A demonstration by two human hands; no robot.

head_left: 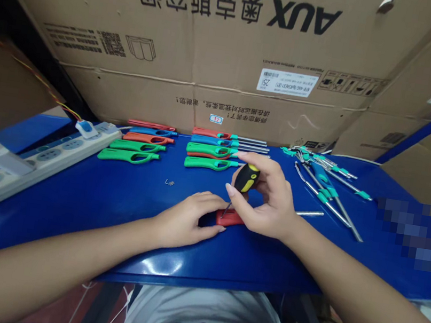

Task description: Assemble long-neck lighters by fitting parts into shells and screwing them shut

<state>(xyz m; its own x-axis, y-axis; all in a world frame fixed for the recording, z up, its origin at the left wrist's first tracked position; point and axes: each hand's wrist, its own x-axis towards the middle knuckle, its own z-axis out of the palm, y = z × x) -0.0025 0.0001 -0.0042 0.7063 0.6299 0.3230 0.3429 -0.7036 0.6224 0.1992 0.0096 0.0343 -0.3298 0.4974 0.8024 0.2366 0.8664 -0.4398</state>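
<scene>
My right hand (270, 197) grips a screwdriver (246, 178) by its short black and yellow handle. Its thin shaft slants down, and the tip meets a red gas lighter (226, 218) lying on the blue table. With thumb and fingers on either side, my left hand (195, 222) pinches the left end of that lighter. My right hand covers the lighter's middle; a silver tube (310, 213) shows beyond it on the right. Behind the hands lie lighters with long tubes, among them a green one (207, 164). Several small screws (170, 182) rest left of the lighter.
Green, orange, blue and red lighter handles (132, 156) lie in a column at the left back. A pile of metal tubes with teal parts (325, 186) is at the right. A white power strip (43, 160) runs along the left. Cardboard (226, 33) walls the back.
</scene>
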